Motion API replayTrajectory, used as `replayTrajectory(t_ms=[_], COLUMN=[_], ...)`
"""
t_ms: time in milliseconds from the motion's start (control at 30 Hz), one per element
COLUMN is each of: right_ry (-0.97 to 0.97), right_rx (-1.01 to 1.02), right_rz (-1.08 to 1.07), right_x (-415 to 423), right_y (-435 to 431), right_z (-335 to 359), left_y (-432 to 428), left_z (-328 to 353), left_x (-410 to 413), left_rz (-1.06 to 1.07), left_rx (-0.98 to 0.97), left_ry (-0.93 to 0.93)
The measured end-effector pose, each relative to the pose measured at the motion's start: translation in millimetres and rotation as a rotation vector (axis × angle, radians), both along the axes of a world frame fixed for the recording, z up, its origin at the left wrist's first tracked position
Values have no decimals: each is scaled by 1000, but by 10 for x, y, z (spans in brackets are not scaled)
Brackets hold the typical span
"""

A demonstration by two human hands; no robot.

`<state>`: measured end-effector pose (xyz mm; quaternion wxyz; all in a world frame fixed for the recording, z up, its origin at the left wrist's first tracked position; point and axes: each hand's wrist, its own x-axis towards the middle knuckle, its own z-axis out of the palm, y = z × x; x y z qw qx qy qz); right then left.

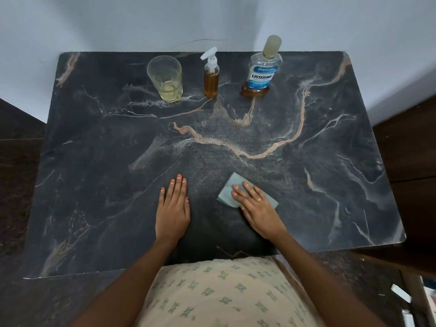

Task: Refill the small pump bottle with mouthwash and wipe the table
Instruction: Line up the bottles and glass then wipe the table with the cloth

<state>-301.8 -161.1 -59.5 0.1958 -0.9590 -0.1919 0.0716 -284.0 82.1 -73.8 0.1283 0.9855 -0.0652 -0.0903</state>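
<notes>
The left hand (pixel 173 210) lies flat and spread open, palm down, straight fingers touching the bare worktop (pixel 306 161) at about 6 o'clock, and holds nothing. The right hand (pixel 257 210) is just beside it towards 5 o'clock, also flat and open, its straight fingers resting on top of a cloth (pixel 234 179) without curling round it. The two hands are apart from each other.

There is one cloth, one glass, one small pump bottle and one mouthwash bottle. The cloth is a folded grey-blue piece, roughly rectangular, lying flat with a corner pointing to 12 o'clock.

The other three stand upright in a row along the far edge, well apart from the hands. The glass (pixel 165 77), at 11 o'clock, is a clear tumbler with a little pale yellow liquid in the bottom. The small pump bottle (pixel 211 76), at 12 o'clock, is slim clear plastic with a white pump head and is nearly full of amber liquid. The mouthwash bottle (pixel 262 69), at 1 o'clock, is clear plastic with a blue label and a tall cap, with a shallow layer of amber liquid at its base.

The worktop is a dark rectangular slab with rounded corners and a marble pattern of pale and tan veins.
</notes>
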Motion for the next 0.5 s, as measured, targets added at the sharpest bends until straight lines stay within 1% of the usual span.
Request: replayTrajectory(t_ms=[67, 167, 333, 433, 500], right_ry=[3, 9, -2, 3, 17], right_rx=[-1, -8, -6, 9, 3], right_rz=[-92, -318, -653, -760, -748], right_x=[-102, -48, 510, 859, 994], right_y=[-227, -545, -710, -547, -366], right_z=[13, 25, 17, 5, 0], left_y=[-3, 2, -13, -14, -7], left_z=[-6, -10, 17, 17, 5], left_x=[-6, -12, -8, -10, -11], left_rz=[1, 5, 5, 6, 6], left_rx=[-5, -9, -8, -3, 0], left_ry=[-2, -5, -1, 0, -1])
